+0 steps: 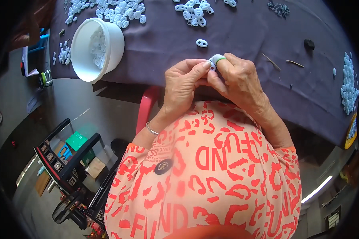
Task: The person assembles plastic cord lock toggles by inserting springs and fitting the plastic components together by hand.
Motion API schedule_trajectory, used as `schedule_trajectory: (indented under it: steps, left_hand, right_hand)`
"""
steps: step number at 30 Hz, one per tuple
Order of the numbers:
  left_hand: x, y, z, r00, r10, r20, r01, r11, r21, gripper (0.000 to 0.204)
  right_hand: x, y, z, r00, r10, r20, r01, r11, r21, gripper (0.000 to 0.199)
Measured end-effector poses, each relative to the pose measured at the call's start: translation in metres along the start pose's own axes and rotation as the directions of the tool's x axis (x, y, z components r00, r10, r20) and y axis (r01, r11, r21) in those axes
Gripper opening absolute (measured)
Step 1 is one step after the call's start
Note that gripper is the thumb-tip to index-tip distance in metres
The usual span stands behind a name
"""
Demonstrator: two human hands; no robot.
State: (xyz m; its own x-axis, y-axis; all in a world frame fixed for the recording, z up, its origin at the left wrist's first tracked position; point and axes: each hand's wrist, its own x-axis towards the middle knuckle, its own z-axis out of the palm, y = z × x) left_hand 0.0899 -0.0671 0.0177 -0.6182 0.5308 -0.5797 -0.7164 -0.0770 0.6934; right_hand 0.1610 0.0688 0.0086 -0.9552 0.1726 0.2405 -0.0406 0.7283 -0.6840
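At the near edge of the cloth-covered table, my two hands meet around a small white two-hole plastic piece [213, 66]. Thumb and fingers of my left hand [183, 81] pinch it from the left. My right hand [243, 79] grips it from the other side, its fingers curled and partly hiding it. A white wrap with a green edge [218, 59] covers a fingertip of my right hand. Just beyond my hands lies a loose white oval piece [202, 43] with two dark holes.
A white tub [115, 49] of white pieces stands tilted in view at left. Piles of white oval pieces [119, 12] lie far off. Dark screws [279, 8], a black lump [308, 44], thin sticks [271, 61] and small pale pieces [349, 85] are at right. A red chair [146, 107] stands near.
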Motion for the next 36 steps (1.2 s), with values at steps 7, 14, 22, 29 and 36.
schedule_trajectory:
  steps: [7,14,22,29,36]
  left_hand:
    - [-0.001,-0.005,0.000,0.997,0.071,-0.024,-0.071,0.997,0.005,0.014]
    - [-0.002,-0.004,0.000,0.997,0.083,-0.004,-0.083,0.996,0.009,0.014]
    - [-0.002,-0.005,0.002,0.995,0.088,-0.036,-0.087,0.995,0.043,0.013]
    - [-0.002,-0.007,0.005,0.993,0.088,-0.084,-0.089,0.996,-0.005,0.012]
    - [-0.002,-0.007,0.004,0.991,0.093,-0.092,-0.096,0.995,-0.030,0.011]
  right_hand:
    - [0.001,0.004,0.005,0.999,-0.044,-0.020,0.045,0.999,0.027,0.017]
    - [0.003,0.004,0.004,0.997,-0.071,-0.022,0.072,0.997,0.033,0.016]
    - [0.002,0.005,0.008,0.996,-0.072,-0.045,0.073,0.997,0.009,0.015]
    - [0.002,0.004,0.011,0.995,-0.082,-0.049,0.083,0.996,0.010,0.014]
    - [0.002,0.001,0.013,0.995,-0.058,-0.079,0.060,0.998,0.024,0.015]
